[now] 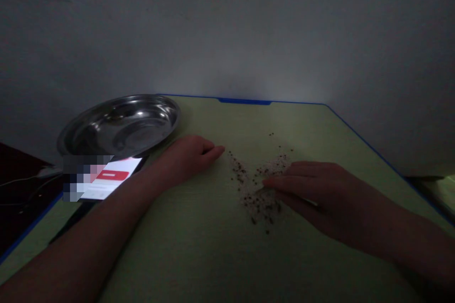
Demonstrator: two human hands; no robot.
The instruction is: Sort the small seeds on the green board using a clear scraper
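Note:
A loose spread of pale, rice-like grains mixed with dark beans or seeds (261, 202) lies on the pale green tabletop (185, 246). Over its right side is my right hand (316, 189), fingers stretched out and fingertips among the grains; nothing is clearly held in it. My left hand (194, 156) rests on the table left of the grains, fingers curled in and thumb pointing right. No object shows in that hand, though its palm side is hidden. Dim light makes the individual grains hard to tell apart.
A wide, shiny metal basin (142, 137) stands at the back left, behind my left forearm. Beside that forearm is a phone (110, 180) with a lit screen, partly blurred out. White cables (31, 180) hang at the left. A grey wall (241, 23) rises behind the table's blue edge.

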